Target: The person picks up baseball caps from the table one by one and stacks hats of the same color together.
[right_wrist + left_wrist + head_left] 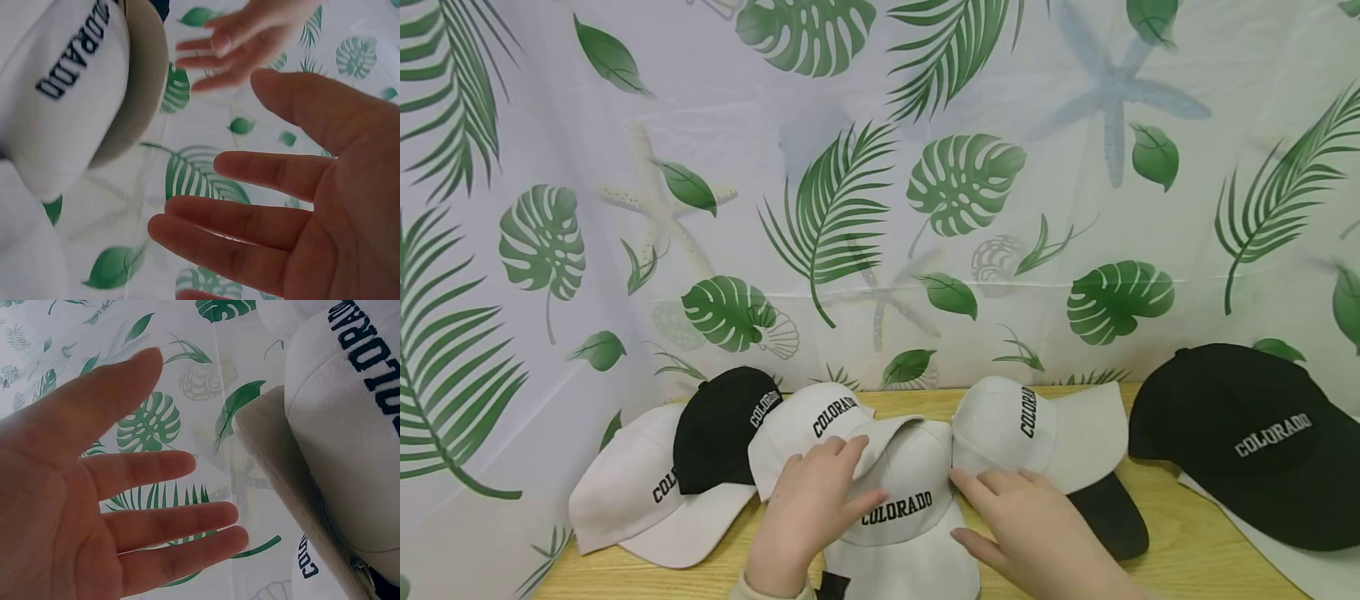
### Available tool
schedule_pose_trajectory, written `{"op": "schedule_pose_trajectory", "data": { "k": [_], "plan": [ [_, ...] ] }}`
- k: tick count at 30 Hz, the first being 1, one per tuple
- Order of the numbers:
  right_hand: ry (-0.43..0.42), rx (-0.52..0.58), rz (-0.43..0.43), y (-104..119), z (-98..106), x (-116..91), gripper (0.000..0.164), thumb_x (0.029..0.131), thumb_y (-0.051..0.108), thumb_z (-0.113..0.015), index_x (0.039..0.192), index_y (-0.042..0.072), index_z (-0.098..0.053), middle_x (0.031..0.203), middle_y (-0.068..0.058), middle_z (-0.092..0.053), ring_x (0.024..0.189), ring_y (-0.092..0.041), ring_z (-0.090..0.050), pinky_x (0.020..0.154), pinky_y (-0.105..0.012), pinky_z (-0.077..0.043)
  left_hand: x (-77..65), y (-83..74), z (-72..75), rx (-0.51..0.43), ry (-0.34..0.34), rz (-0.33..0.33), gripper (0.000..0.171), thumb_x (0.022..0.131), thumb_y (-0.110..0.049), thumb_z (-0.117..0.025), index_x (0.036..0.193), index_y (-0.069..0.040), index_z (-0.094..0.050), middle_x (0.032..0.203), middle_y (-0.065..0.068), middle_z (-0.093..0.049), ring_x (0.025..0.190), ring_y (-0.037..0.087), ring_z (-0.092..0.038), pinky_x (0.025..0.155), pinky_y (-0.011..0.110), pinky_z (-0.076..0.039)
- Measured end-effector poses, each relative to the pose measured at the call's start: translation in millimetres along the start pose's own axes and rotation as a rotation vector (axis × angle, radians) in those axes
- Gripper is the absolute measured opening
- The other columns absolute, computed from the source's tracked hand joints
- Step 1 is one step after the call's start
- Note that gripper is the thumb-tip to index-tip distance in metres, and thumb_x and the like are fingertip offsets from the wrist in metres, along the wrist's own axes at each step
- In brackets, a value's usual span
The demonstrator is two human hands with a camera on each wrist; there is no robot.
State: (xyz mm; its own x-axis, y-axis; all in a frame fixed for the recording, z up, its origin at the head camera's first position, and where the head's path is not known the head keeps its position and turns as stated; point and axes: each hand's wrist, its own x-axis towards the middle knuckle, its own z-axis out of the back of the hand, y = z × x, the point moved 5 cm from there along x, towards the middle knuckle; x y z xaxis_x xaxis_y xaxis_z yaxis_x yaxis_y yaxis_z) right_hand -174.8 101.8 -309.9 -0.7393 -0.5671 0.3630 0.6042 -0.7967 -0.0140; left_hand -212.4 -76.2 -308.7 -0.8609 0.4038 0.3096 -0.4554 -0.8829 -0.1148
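Note:
A white baseball cap with dark COLORADO lettering sits at the front middle, its brim toward me. My left hand is at its left side, fingers spread, overlapping the brim of a second white cap behind. On the other side is my right hand, with its fingers extended and thumb apart. Nothing lies in the palm of the left hand in the left wrist view, where a white cap is beyond the fingertips. The right hand likewise shows a bare palm in the right wrist view.
Further left, a black cap rests over a white cap. Right of middle, a white cap lies over a black brim. A large black cap is at far right. Behind the wooden table hangs a leaf-print cloth.

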Motion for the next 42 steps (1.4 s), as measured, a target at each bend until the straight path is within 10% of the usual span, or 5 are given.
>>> {"op": "schedule_pose_trajectory", "data": {
  "k": [25, 34, 42],
  "plan": [
    [0.243, -0.070, 0.321, 46, -82, -5, 0.027, 0.082, 0.044, -0.052, 0.077, 0.018, -0.058, 0.062, 0.008, -0.043, 0.053, -0.005, -0.042, 0.050, -0.022, -0.037, 4.3, 4.9, -13.6, -0.069, 0.069, 0.025, 0.034, 0.075, -0.041, -0.065, 0.092, -0.012, -0.062, 0.108, 0.012, -0.052, 0.097, 0.025, -0.050, 0.064, 0.044, -0.041],
    [-0.074, -0.184, 0.426, 53, -92, -12, 0.030, 0.083, 0.043, -0.051, 0.066, 0.018, -0.050, 0.055, 0.007, -0.032, 0.043, -0.003, -0.028, 0.040, -0.016, -0.021, 5.4, 5.2, -15.1, -0.072, 0.086, 0.015, 0.029, 0.076, -0.041, -0.065, 0.081, -0.013, -0.059, 0.107, 0.011, -0.052, 0.094, 0.025, -0.051, 0.063, 0.043, -0.041],
    [0.090, -0.121, 0.347, 52, -95, -7, 0.037, 0.085, 0.046, -0.049, 0.066, 0.015, -0.053, 0.053, 0.006, -0.034, 0.042, -0.004, -0.029, 0.040, -0.017, -0.025, 5.8, 1.2, -19.2, -0.071, 0.164, -0.008, 0.032, 0.079, -0.041, -0.061, 0.088, -0.011, -0.065, 0.110, 0.011, -0.053, 0.095, 0.026, -0.051, 0.069, 0.045, -0.042]
  ]
}}
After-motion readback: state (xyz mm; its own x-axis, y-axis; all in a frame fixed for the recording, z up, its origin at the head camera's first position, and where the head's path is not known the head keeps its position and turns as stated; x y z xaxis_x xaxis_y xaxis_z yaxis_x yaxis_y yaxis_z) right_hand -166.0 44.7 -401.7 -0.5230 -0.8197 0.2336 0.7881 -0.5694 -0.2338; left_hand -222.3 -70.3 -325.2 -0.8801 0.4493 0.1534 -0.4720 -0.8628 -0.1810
